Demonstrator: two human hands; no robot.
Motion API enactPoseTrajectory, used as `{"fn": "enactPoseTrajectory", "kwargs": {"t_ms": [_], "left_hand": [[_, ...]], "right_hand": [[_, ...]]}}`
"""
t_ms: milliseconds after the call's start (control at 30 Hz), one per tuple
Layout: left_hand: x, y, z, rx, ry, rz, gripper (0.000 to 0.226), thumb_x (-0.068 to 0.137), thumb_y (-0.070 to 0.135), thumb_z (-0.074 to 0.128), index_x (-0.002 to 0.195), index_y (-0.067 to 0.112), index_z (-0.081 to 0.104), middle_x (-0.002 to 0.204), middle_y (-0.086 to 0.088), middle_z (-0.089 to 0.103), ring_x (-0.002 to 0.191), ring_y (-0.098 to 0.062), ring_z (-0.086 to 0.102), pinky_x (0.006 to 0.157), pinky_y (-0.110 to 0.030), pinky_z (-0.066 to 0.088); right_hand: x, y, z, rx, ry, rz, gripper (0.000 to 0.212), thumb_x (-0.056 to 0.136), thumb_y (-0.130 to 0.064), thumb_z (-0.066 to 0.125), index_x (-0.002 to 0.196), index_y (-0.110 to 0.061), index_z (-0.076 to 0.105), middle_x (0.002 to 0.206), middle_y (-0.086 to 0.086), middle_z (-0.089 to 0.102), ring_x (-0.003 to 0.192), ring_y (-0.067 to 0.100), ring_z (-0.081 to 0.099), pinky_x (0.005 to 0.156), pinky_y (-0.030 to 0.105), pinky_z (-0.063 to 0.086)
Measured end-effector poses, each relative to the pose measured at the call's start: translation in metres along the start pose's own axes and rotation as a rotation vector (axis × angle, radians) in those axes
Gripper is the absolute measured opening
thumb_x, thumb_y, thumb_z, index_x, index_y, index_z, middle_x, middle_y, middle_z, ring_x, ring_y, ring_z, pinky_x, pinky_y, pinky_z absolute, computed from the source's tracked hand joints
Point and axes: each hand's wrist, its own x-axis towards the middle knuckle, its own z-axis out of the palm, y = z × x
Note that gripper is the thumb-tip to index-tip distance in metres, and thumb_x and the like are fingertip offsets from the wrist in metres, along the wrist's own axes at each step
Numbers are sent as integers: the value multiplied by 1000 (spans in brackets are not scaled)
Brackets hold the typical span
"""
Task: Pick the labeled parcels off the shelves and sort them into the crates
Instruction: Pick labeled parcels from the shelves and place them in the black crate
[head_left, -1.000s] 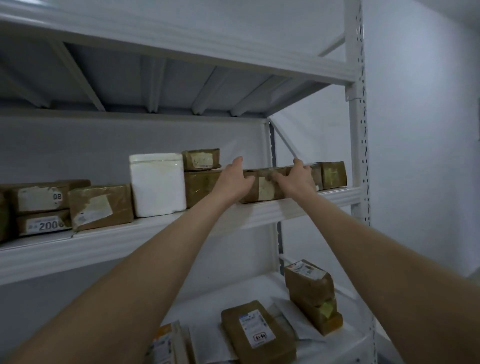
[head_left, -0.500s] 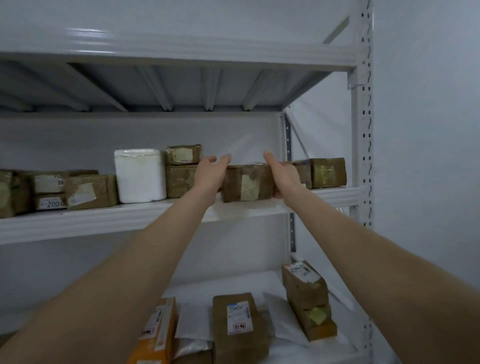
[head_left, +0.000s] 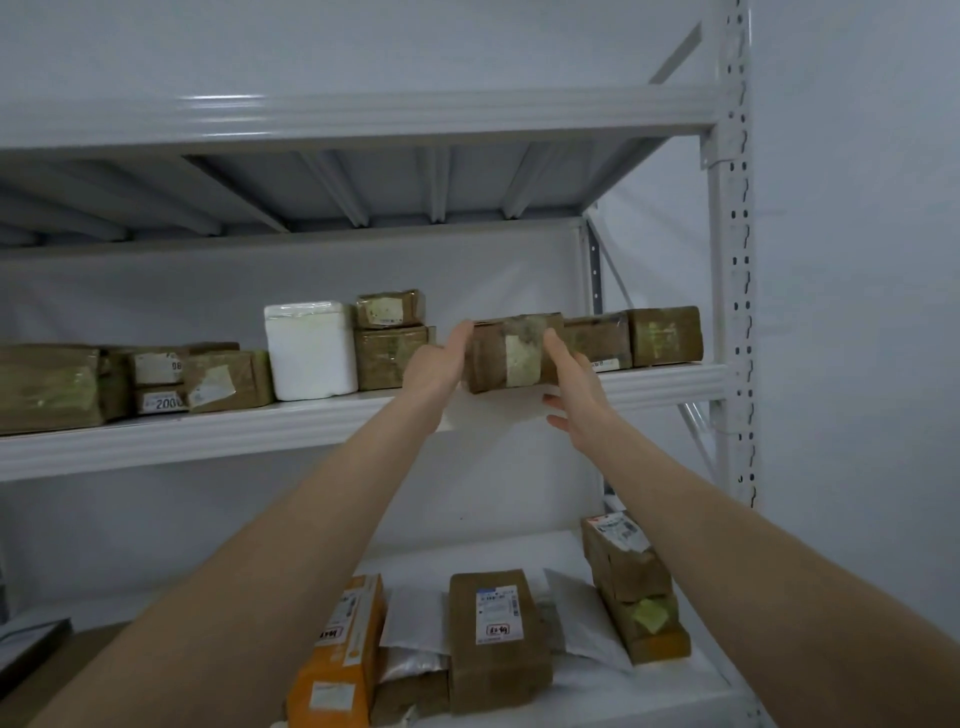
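Parcel (head_left: 511, 351) label blurred, unreadable. Left hand (head_left: 435, 364) fingers hidden behind parcel. Leftmost box (head_left: 47, 387) cut by frame edge. Orange box (head_left: 337, 654) bottom cut off.

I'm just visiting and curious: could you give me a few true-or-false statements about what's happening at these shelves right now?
1. Both hands hold one brown parcel. True: the left hand and right hand grip its two ends.
2. The white box lies on the lower shelf. False: it stands on the middle shelf.
3. An orange parcel sits on the lower shelf. True.
4. The held parcel has no label. False: a pale label shows on its front.
5. The middle shelf right of the hands is bare. False: two brown parcels sit there.
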Motion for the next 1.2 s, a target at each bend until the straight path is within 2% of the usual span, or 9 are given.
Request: {"fn": "enactPoseTrajectory", "kwargs": {"t_ms": [100, 233, 400, 567, 700, 867, 967, 1067, 1200], "left_hand": [[-4, -2, -1, -8, -15, 13, 65, 88, 63, 44, 119, 7, 53, 120, -7, 58, 107, -25, 57, 85, -36, 50], [-9, -5, -15, -87, 9, -56, 64, 89, 66, 38, 108, 8, 60, 107, -7, 65, 95, -25, 62, 79, -37, 54], [-25, -7, -24, -76, -132, -105, 67, 87, 68, 41, 106, 9, 65, 93, -10, 69, 85, -28, 67, 76, -40, 58], [-39, -28, -30, 12, -256, -126, 52, 91, 62, 42, 118, 20, 57, 102, -8, 65, 86, -24, 67, 68, -35, 57], [-47, -54, -34, -76, -303, -200, 45, 91, 55, 48, 121, 23, 56, 109, -9, 66, 96, -28, 66, 76, -38, 56], [-61, -82, -33, -120, -222, -136, 37, 92, 32, 58, 128, 27, 53, 102, -3, 67, 94, -24, 64, 77, -39, 55], [-70, -99, -32, -115, -164, -111, 46, 91, 30, 59, 135, 28, 47, 99, 1, 68, 89, -18, 64, 69, -34, 54], [-82, -117, -30, -76, -131, -98, 51, 92, 31, 59, 140, 29, 41, 94, 5, 64, 85, -12, 62, 73, -34, 53], [-98, -147, -31, -37, -124, -136, 51, 92, 30, 59, 140, 27, 40, 110, -3, 65, 93, -18, 62, 83, -39, 53]], "right_hand": [[-6, -2, -2, -12, -7, -13, 78, 83, -73, 48, 144, -26, 37, 137, 2, 49, 110, 27, 53, 98, 45, 43], [-9, 0, -14, 21, -16, 93, 88, 78, -81, 41, 132, -12, 53, 129, 8, 57, 114, 30, 54, 100, 47, 42], [-18, 4, -16, -5, -65, 151, 89, 72, -85, 45, 121, -12, 61, 118, 7, 64, 107, 27, 58, 99, 48, 43], [-37, 16, -25, -27, -171, 170, 56, 81, -63, 59, 109, -14, 64, 105, 6, 67, 94, 21, 61, 77, 32, 48], [-48, 28, -31, -46, -252, 134, 38, 89, -43, 62, 120, -22, 58, 111, 8, 66, 100, 25, 61, 79, 34, 50], [-59, 46, -32, -70, -282, 79, 43, 91, -27, 64, 132, -31, 53, 120, 3, 64, 108, 23, 59, 89, 38, 48], [-66, 60, -30, -120, -244, 68, 44, 92, -23, 62, 134, -31, 53, 122, 2, 64, 110, 20, 59, 90, 35, 46], [-73, 80, -27, -148, -218, 87, 38, 93, -30, 60, 132, -26, 56, 118, 1, 65, 108, 20, 61, 95, 37, 48], [-86, 110, -22, -189, -230, 135, 40, 88, -35, 67, 124, -21, 59, 101, -3, 70, 93, 17, 65, 83, 34, 52]]}}
